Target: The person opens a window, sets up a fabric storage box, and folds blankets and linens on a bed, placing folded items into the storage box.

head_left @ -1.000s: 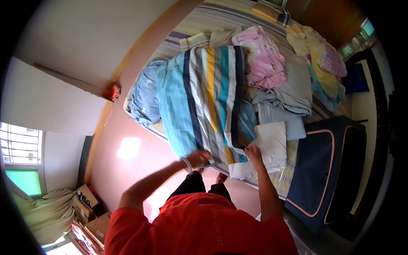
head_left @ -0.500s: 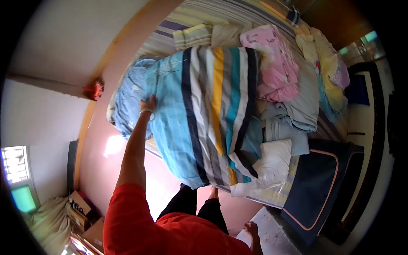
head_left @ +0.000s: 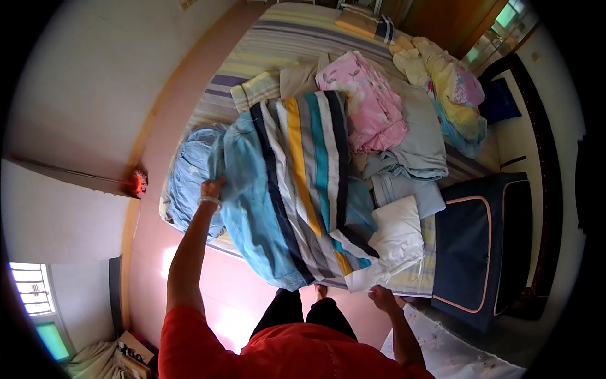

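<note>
A striped cloth [head_left: 303, 170] in light blue, navy, white, yellow, grey and teal lies over the near side of the bed. At its light blue left edge, my left hand [head_left: 212, 189] is closed on the fabric. My right hand [head_left: 382, 297] is curled near the bed's front edge, just below a white pillow-like item [head_left: 398, 234]; whether it holds anything is too small to tell. Left of the striped cloth lies a bunched blue cloth [head_left: 192, 177]. Behind it are a folded pink floral cloth [head_left: 366, 107] and a grey cloth [head_left: 420, 132].
A dark blue storage box [head_left: 464, 246] with pink piping stands at the right end of the bed [head_left: 252, 50]. Yellow floral bedding [head_left: 451, 82] lies farther back. A white patterned surface [head_left: 435, 347] is at the lower right, and cardboard boxes [head_left: 136, 350] sit lower left.
My left hand moved from the striped cloth's near edge to its left edge, and that edge is now bunched. My right hand let go of the cloth, dropped low, then rose toward the bed edge.
</note>
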Available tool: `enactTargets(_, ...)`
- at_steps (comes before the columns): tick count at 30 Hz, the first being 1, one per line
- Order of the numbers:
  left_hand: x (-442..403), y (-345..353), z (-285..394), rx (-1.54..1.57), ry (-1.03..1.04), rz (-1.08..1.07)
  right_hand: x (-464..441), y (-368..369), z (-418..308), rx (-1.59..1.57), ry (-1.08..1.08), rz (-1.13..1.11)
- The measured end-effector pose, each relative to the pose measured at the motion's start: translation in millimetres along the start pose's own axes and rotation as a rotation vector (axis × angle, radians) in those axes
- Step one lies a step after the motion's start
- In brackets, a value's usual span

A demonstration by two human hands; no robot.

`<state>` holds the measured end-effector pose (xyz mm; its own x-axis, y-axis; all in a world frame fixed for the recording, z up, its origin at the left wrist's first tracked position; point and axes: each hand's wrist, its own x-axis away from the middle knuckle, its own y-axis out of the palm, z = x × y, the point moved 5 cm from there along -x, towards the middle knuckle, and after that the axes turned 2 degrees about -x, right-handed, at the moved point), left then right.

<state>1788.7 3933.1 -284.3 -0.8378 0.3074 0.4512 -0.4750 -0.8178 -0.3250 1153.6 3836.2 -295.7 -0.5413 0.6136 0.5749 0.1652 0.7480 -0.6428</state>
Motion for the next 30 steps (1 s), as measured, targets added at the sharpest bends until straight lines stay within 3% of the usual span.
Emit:
enactTargets(2,58.0,15.7,26.2,0.298,0.024,-0.122,-14.9,-18.1,-12.5,-0.014,-0.088,0.043)
enactTargets(3,71.1,24.8,15.2,0.301,0.188,-0.204,-23.8,-26.4,-15.4,-0.053,-0.114,0.070)
enactTargets(5,139.4,36.2,17.5,0.352,0.191,-0.390,-51.5,-35.9,-12.6,-0.195,-0.144,0.080)
enactTargets(6,205.3,37.9,41.3,0.397,0.023,-0.496,-61.8,-39.2,-9.6,-0.301,-0.142,0.060)
enactTargets(7,254.8,40.6,44.5,0.498,-0.009,-0.570,-62.6,-53.4,-24.2,-0.388,-0.150,0.069)
enactTargets(8,294.3,40.0,35.1,0.600,-0.045,-0.645,-62.7,-65.2,-40.5,-0.477,-0.154,0.080)
enactTargets(10,343.0,32.7,-28.4,0.519,-0.188,-0.890,-64.0,-67.8,-40.3,-0.828,-0.111,0.025)
enactTargets(12,381.2,42.3,-68.3,0.950,-0.563,-1.049,-60.3,-66.4,-32.1,-0.902,-0.023,0.019)
enactTargets(14,369.7,66.0,-114.6,1.032,-0.786,-0.958,-49.7,-60.5,-21.1,-0.969,0.056,-0.023)
enactTargets(16,334.6,100.5,-190.9,0.572,-0.932,-0.609,-56.2,-59.3,-14.1,-0.950,0.040,0.041)
enactTargets(18,342.1,134.5,-167.5,0.662,-0.816,-0.790,-65.5,-77.5,-11.1,-0.776,-0.040,0.099)
enactTargets(19,342.4,139.6,-181.0,0.627,-0.872,-0.734,-69.6,-87.6,-9.7,-0.820,-0.063,0.128)
enactTargets(22,366.0,123.4,-138.8,0.635,-0.722,-0.664,-78.1,-117.3,-15.6,-0.946,-0.042,0.186)
enactTargets(23,357.2,114.0,-144.5,0.642,-0.544,-0.631,-85.6,-125.5,-14.2,-0.948,-0.014,0.211)
enactTargets(24,358.5,95.0,-126.2,0.444,-0.360,-0.569,-93.6,-131.4,-11.0,-0.954,0.016,0.236)
enactTargets(28,395.7,48.7,-70.6,0.216,-0.007,-0.379,-146.2,-154.7,16.9,-0.571,0.006,0.454)
enactTargets(30,417.6,23.8,-65.2,0.193,0.010,-0.300,-169.5,-165.8,21.8,-0.432,-0.102,0.579)
